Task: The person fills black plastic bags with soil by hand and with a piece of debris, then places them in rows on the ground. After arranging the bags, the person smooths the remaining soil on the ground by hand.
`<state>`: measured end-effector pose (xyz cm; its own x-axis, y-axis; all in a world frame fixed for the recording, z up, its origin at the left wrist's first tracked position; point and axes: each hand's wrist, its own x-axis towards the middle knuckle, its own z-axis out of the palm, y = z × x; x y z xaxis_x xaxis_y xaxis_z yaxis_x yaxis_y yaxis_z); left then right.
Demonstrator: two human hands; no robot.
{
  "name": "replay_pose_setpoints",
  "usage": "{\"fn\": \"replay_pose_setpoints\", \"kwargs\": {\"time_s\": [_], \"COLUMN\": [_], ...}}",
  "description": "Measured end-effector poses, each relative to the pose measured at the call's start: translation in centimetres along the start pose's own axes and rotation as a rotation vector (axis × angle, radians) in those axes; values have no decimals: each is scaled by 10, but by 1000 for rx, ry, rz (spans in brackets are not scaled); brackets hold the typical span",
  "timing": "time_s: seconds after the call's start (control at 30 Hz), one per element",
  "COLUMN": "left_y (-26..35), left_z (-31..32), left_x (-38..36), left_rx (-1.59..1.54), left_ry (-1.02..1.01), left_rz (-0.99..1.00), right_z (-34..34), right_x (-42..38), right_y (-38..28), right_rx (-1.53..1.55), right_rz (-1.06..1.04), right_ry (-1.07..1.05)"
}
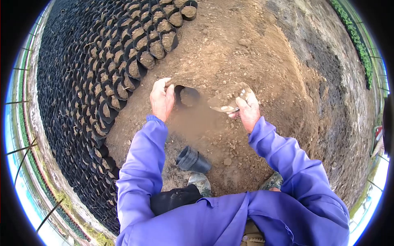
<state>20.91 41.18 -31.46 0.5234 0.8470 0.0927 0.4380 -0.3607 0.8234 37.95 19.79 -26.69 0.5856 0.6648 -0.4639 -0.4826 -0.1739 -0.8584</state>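
Note:
My left hand [162, 99] pinches the rim of a black pot [187, 96] that has brown soil inside. To the right, my right hand [246, 107] grips a shallow scoop or dish [230, 97] coated with soil; its exact shape is hard to make out. Dust or falling soil blurs the ground between and below the hands. Nearer my body, a stack of empty black pots [193, 160] lies tilted on the ground by my shoe.
Many rows of soil-filled black pots [123, 61] cover the left side. A mound of loose brown soil [250, 53] spreads ahead and to the right. My shoes [200, 183] are below, and green plants [353, 35] line the far right.

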Motion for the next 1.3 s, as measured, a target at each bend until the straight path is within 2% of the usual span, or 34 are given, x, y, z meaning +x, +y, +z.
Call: {"fn": "replay_pose_setpoints", "kwargs": {"time_s": [0.1,0.2,0.23,0.3,0.33,0.37,0.4,0.43,0.47,0.53,0.57,0.63,0.73,0.8,0.87,0.93,1.03,1.07,1.13,1.17,1.2,1.23,1.27,1.3], "left_y": [10,4,5,12,15,17,15,-8,-4,7,8,6,32,45,41,19,18,21,31,37,40,37,32,29], "left_z": [-22,-26,-25,-13,-5,4,12,32,36,46,51,61,59,73,87,98,101,101,89,79,68,56,36,10], "left_x": [-33,-63,-69,-73,-67,-58,-49,-46,-39,-24,-15,2,48,92,134,170,184,176,139,119,94,61,29,-1], "left_rx": [116,260,235,180,276,373,471,502,538,614,601,577,246,287,320,505,626,557,410,386,348,381,419,414], "left_ry": [27,-25,-127,-323,-401,-475,-550,-506,-536,-595,-564,-515,-216,-19,93,66,-98,-41,61,24,-25,-145,-259,-588], "left_rz": [161,523,390,134,116,102,83,84,90,102,183,339,383,490,363,213,45,140,322,441,556,506,461,143], "right_z": [30,52,65,74,77,69,59,46,33,6,-8,-35,-66,-80,-91,-109,-116,-123,-137,-142,-142,-141,-160,-171], "right_x": [4,20,20,14,12,18,24,28,29,24,21,14,-2,-20,-43,-65,-111,-123,-132,-139,-131,-121,-109,-89], "right_y": [-6,-9,-13,-29,-35,-26,-20,-15,-14,-22,-23,-6,10,21,31,43,43,50,45,42,42,21,44,43], "right_rx": [95,-505,-715,-1023,-1178,-1189,-1022,-848,-670,-394,-252,-159,-126,-121,-99,-72,-2,60,108,131,85,183,302,341], "right_rz": [-66,-308,-335,-640,-801,-803,-638,-466,-295,-161,-94,-33,79,144,182,284,502,564,541,540,492,470,328,286], "right_ry": [-96,-172,-125,-183,-201,-64,-19,22,62,56,49,141,179,148,91,-4,175,245,286,320,485,448,480,470]}}
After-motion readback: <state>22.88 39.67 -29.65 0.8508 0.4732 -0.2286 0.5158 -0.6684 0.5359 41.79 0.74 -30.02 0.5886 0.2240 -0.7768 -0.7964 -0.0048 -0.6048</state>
